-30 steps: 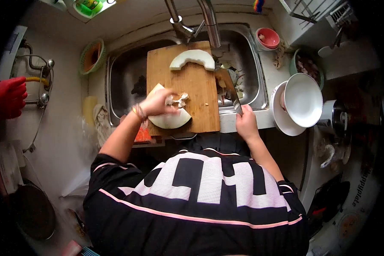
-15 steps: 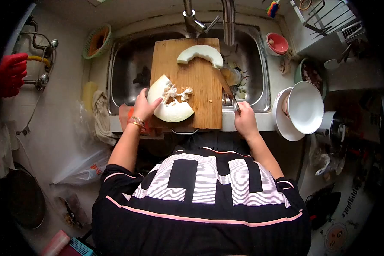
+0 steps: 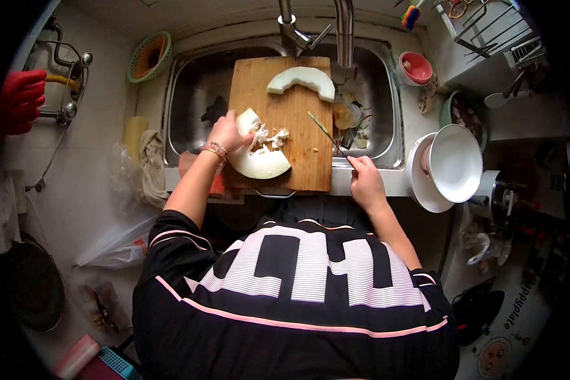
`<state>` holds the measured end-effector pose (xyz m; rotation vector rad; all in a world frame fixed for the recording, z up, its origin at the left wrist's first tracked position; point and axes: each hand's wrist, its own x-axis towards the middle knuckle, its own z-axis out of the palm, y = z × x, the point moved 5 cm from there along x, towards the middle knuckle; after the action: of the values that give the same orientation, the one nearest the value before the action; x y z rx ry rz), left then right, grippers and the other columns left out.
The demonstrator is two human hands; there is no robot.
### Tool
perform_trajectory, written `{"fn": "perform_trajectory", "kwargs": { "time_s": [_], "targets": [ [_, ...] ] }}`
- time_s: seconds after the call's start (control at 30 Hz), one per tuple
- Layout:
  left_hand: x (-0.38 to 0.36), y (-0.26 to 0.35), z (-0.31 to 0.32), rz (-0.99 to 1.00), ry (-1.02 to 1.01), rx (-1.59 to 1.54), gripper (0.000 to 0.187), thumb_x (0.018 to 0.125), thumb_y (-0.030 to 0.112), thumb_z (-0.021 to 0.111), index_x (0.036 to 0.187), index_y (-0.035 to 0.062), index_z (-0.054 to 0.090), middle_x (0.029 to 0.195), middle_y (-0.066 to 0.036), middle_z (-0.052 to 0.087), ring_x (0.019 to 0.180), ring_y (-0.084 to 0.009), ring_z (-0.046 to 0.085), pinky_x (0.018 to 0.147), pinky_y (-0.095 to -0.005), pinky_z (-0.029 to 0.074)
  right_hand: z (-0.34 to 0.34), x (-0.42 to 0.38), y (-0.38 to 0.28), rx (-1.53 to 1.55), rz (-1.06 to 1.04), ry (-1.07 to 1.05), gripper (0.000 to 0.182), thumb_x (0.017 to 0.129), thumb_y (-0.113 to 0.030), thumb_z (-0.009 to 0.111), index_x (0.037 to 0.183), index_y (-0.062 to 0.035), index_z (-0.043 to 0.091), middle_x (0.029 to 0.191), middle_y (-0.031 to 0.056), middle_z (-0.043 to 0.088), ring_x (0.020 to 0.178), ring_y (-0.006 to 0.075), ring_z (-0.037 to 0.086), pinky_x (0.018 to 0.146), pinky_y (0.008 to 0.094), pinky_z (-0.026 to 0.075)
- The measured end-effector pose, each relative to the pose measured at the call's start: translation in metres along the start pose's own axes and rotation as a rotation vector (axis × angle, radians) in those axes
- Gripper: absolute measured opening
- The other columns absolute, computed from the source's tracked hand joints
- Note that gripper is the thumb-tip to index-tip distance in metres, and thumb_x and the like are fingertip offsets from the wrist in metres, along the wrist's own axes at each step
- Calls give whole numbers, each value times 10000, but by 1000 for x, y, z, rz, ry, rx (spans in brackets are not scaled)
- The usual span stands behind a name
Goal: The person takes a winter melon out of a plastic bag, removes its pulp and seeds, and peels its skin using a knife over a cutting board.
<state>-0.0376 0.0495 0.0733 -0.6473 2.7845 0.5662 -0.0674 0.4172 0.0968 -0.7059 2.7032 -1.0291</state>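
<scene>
On the cutting board's [image 3: 310, 172] near left, the left hand [image 3: 229, 133] grasps the seedy melon piece [image 3: 261, 166], seemingly to steady it; just off the board's right edge, the right hand [image 3: 367, 180] grips the knife [image 3: 325, 131], blade reaching inward.

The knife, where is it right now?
In the head view, the knife is in the right hand, slanting over the right edge of the cutting board, below the upper pale slice.
</scene>
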Motion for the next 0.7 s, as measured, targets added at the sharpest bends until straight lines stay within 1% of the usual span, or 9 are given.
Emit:
{"fn": "perform_trajectory", "kwargs": {
  "time_s": [0.1,0.2,0.3,0.4,0.43,0.53,0.57,0.67,0.7],
  "targets": [
    [7,13,0,103,-18,87,711,629,348,791,1172,-10,502,1129,-245,575,1051,-382,570,900,-416,481,-1,0,-2,1,4,-5,276,832,-16,527,1077,-79,638,977,127,597,864,346,605,735,418,496],
    [7,22,-8,35,-115,138,693,628,313,784,1170,-5,491,1138,-229,572,1061,-389,560,909,-419,475,-1,0,-1,14,7,-6,276,829,-11,529,1075,-72,638,978,132,600,866,347,605,737,417,496],
    [5,27,-12,36,-95,130,739,600,311,789,1190,-4,474,1114,-237,578,1053,-374,567,913,-409,475,-5,-3,-2,19,10,6,277,827,-7,530,1074,-66,638,979,136,602,869,348,606,741,416,496],
    [17,14,-4,164,5,41,811,574,347,788,1228,3,454,1064,-237,593,1036,-356,578,906,-396,481,-9,-6,-2,11,27,4,282,825,-1,528,1076,-64,639,982,139,604,872,349,606,746,414,495],
    [23,9,0,197,-10,37,862,554,391,794,1239,-17,468,1060,-246,600,1017,-339,592,883,-386,492,-9,-6,-1,14,41,-1,283,825,1,526,1077,-63,639,984,140,604,874,350,606,748,413,495],
    [32,0,14,56,-286,-154,849,557,405,799,1213,-44,499,1092,-257,599,1012,-341,601,866,-390,494,-6,-9,1,34,40,-2,286,824,7,523,1077,-57,640,982,142,607,879,351,606,753,408,495],
    [34,1,13,49,-343,-172,847,565,429,808,1192,-65,524,1099,-241,609,984,-307,617,831,-365,500,-7,-7,2,40,33,10,286,823,8,522,1076,-54,640,980,143,608,880,351,606,755,407,495],
    [27,3,1,-76,-432,-357,789,603,366,844,1181,-69,527,1064,-156,624,925,-210,613,809,-330,490,-11,-7,-4,78,75,-22,364,764,76,520,1112,23,612,963,181,598,892,351,591,798,380,474],
    [16,15,-10,-75,-489,-512,723,653,346,839,1171,-60,541,1076,-136,621,929,-187,606,807,-324,487,-10,-7,-2,95,78,-22,360,763,74,521,1108,25,612,951,184,597,888,352,591,796,381,474]
  ]
}}
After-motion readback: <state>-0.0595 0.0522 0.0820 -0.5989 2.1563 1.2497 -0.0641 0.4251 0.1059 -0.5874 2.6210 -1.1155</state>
